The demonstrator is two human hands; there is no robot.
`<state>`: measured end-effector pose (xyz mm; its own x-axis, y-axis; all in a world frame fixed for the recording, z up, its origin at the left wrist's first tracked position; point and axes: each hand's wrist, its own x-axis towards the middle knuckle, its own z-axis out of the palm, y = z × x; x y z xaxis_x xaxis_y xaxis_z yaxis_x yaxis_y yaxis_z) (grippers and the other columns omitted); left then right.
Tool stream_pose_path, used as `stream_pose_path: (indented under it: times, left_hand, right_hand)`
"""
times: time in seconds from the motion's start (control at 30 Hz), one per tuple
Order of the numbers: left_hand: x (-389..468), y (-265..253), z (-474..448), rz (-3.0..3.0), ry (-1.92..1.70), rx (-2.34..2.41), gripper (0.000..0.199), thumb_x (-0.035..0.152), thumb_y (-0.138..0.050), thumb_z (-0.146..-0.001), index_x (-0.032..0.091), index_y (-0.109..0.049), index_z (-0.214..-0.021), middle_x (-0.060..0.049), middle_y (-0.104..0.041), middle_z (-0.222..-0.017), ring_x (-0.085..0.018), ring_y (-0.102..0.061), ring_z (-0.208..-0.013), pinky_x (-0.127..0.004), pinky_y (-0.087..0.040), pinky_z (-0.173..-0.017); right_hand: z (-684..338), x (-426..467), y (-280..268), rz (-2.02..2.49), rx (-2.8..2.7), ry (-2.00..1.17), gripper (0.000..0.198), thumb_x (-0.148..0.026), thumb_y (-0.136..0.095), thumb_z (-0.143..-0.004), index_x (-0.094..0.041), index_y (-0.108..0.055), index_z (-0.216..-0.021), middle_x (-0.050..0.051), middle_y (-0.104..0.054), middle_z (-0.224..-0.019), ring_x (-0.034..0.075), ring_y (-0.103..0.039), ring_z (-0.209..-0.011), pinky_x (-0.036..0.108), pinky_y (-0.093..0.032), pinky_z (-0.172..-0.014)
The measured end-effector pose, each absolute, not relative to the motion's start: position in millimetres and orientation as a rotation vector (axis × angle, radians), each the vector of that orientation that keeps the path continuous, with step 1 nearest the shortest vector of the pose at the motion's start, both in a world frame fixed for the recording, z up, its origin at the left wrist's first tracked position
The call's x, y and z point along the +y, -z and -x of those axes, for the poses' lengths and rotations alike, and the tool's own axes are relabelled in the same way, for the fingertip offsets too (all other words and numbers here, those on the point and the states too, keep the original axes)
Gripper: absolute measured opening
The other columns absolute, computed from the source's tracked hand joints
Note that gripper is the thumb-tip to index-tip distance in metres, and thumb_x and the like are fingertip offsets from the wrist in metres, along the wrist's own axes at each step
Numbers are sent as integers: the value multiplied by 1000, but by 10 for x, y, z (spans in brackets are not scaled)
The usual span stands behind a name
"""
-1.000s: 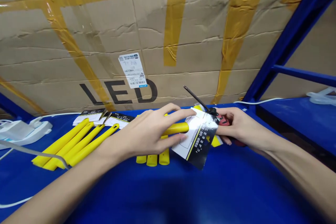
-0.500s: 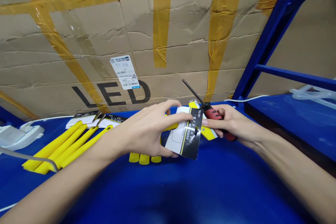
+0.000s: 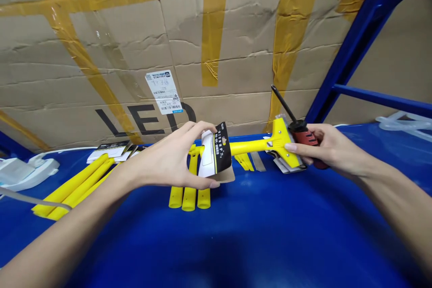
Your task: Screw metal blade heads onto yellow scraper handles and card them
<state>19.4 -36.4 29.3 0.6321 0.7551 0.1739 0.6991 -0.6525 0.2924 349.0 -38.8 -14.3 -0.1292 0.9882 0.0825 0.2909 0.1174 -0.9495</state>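
Observation:
My left hand (image 3: 168,157) grips a black and white packaging card (image 3: 221,148), thumb below and fingers on top. The card is bent, and the handle of a yellow scraper (image 3: 251,146) runs up to it; whether it passes through the card is hard to see. My right hand (image 3: 332,149) is closed around a red and black screwdriver (image 3: 305,137), its shaft pointing up and left. The same hand pinches the scraper's wide, screwed head with the thumb. Yellow handles (image 3: 189,198) lie under and beside my left hand.
More yellow scrapers (image 3: 72,180) with cards lie at left, beside a white plug and cable (image 3: 30,173). Yellow pieces (image 3: 245,162) and a metal blade (image 3: 258,162) lie behind the scraper. A large taped carton (image 3: 236,67) and a blue metal frame (image 3: 340,49) stand behind.
My right hand has moved right with the screwdriver and scraper, drawing the scraper's head away from the card. The card has turned and shifted left in my left hand, exposing the yellow handle.

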Motion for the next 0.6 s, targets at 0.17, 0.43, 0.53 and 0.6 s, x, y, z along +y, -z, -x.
stream_pose_path:
  times: [0.17, 0.43, 0.53, 0.6]
  left_hand:
    - [-281, -333, -172, -2438, -230, 1091, 76, 57, -79, -69, 30, -50, -134, -7, -66, -126, -28, -62, -116, -41, -48, -97]
    - [-224, -341, -52, -2396, -387, 1197, 74, 55, -80, -69, 28, -50, -131, -8, -66, -126, -27, -63, -115, -40, -51, -94]
    - [-232, -254, -91, -2370, -685, 1320, 74, 58, -80, -68, 26, -50, -128, -8, -64, -128, -26, -64, -111, -41, -51, -96]
    - [-239, -181, -154, -2274, -832, 1416, 71, 60, -78, -69, 26, -50, -125, -9, -65, -126, -26, -66, -107, -42, -53, -93]
  right_hand:
    - [-3452, -397, 158, 1312, -1563, -971, 42, -43, -93, -54, -19, -62, -70, -3, -54, -52, 8, -41, -43, 24, -26, -39]
    - [-3577, -341, 162, 1382, -1506, -1106, 51, -50, -88, -63, -20, -48, -54, -1, -48, -45, 7, -36, -42, 26, -17, -41]
    - [-3631, -277, 197, 1364, -1318, -1193, 57, -47, -88, -64, -22, -38, -57, -3, -45, -45, 7, -33, -43, 26, -15, -42]
    - [-3639, -241, 211, 1328, -1210, -1159, 61, -45, -90, -62, -23, -33, -60, -4, -42, -46, 7, -32, -44, 26, -18, -43]
